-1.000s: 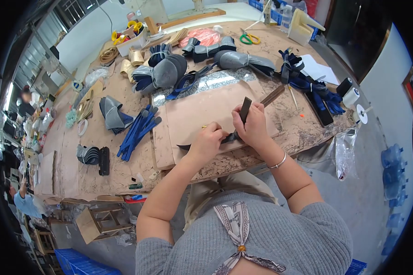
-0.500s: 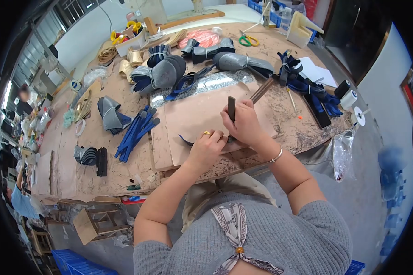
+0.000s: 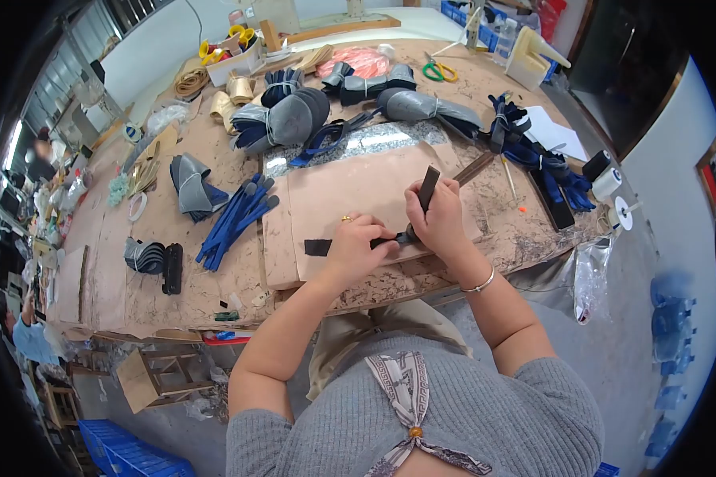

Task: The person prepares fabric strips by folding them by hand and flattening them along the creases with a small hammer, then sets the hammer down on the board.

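A dark strap lies flat along the front of the pinkish-tan work board, one end sticking out left of my left hand. My left hand's bent fingers press the strap down, and its thumb points toward the right hand. My right hand is closed around a flat, bar-shaped knife, whose upper end rises tilted above the fist. The knife's lower end is by the strap's right part, mostly hidden under the fist. Beyond that hand, a brown flat strip rests on the board.
Tied bundles of grey and blue straps line the back. Loose blue straps and a black brush-like block are at left. Green-and-yellow scissors, thread spools and a long black block lie toward the right.
The strap's left end, curled up before, now lies flat and extends further left. My left hand has changed its grip on it. My right hand, with the knife, has shifted slightly right in view.
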A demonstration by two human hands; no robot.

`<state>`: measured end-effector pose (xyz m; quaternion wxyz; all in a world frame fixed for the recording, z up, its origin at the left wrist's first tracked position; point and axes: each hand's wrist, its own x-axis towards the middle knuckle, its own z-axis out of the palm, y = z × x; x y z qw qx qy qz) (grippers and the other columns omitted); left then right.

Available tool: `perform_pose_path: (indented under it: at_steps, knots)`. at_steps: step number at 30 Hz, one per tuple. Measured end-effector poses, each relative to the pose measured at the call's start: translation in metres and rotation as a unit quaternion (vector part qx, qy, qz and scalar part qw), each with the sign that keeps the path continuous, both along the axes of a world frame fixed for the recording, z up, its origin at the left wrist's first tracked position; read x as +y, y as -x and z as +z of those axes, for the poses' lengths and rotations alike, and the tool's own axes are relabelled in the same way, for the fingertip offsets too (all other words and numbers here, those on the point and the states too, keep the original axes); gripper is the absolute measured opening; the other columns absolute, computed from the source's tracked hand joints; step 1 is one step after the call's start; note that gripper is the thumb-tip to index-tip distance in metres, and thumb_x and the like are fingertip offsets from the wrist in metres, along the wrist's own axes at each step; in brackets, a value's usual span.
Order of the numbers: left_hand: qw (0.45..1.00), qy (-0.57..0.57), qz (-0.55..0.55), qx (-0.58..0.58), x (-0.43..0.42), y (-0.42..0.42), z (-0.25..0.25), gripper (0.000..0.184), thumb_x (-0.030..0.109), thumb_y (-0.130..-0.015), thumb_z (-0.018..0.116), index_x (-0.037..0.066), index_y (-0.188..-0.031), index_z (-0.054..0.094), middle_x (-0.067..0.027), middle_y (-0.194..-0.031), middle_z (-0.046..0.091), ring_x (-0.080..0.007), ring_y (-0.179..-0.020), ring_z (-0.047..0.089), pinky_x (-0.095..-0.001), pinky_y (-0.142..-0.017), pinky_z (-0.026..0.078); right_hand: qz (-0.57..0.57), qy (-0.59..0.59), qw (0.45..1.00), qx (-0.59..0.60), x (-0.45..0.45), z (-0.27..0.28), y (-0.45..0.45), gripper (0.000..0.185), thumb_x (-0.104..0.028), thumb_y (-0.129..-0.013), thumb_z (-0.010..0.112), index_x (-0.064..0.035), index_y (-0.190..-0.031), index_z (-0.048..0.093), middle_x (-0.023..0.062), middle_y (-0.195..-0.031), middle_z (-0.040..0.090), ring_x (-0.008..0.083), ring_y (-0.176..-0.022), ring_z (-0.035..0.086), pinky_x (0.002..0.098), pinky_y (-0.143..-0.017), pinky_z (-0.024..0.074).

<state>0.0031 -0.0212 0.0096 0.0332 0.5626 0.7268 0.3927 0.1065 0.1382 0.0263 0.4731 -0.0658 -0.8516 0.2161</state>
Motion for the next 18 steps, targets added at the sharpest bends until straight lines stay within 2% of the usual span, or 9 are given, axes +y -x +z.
perform_pose_path:
  at_steps: [7,13,16,18]
  knots:
    - [0.974,0.2,0.048,-0.09,0.015,0.005,0.027,0.02,0.015,-0.073,0.081,0.006,-0.089,0.077,-0.0081,-0.093,0.071,-0.024,-0.093,0.064,-0.0357,-0.088,0.051,0.0,-0.017,1.0,-0.001,-0.003,0.003,0.001,0.008,-0.013,-0.083,0.068,-0.009,-0.085,0.061,0.0014,-0.072,0.063,0.023,-0.065,0.057,0.038,-0.078,0.0375]
    - [0.965,0.23,0.056,-0.116,0.02,0.006,0.027,0.021,0.017,-0.074,0.081,0.003,-0.088,0.075,-0.0084,-0.092,0.073,-0.0215,-0.083,0.071,-0.0325,-0.08,0.055,0.016,-0.043,0.999,0.02,-0.005,0.007,-0.001,0.009,-0.012,-0.082,0.068,-0.0099,-0.086,0.061,0.0006,-0.072,0.062,0.0225,-0.065,0.057,0.0376,-0.078,0.0377]
    - [0.966,0.209,0.065,-0.138,0.019,0.007,0.02,0.018,0.027,-0.07,0.08,0.014,-0.083,0.078,-0.0052,-0.09,0.072,-0.0273,-0.099,0.06,-0.0399,-0.093,0.046,0.047,-0.074,0.996,0.035,-0.012,0.02,-0.009,0.009,-0.011,-0.081,0.068,-0.0097,-0.085,0.06,0.0013,-0.073,0.063,0.0232,-0.065,0.057,0.0375,-0.078,0.0379]
    - [0.975,0.191,0.064,-0.096,0.018,0.005,0.019,0.016,0.025,-0.07,0.079,0.013,-0.08,0.077,-0.005,-0.089,0.071,-0.0276,-0.099,0.06,-0.0401,-0.092,0.047,0.055,-0.089,0.993,0.049,-0.021,0.026,-0.014,0.009,-0.01,-0.081,0.069,-0.0093,-0.085,0.06,0.002,-0.075,0.063,0.0236,-0.065,0.057,0.0372,-0.078,0.0381]
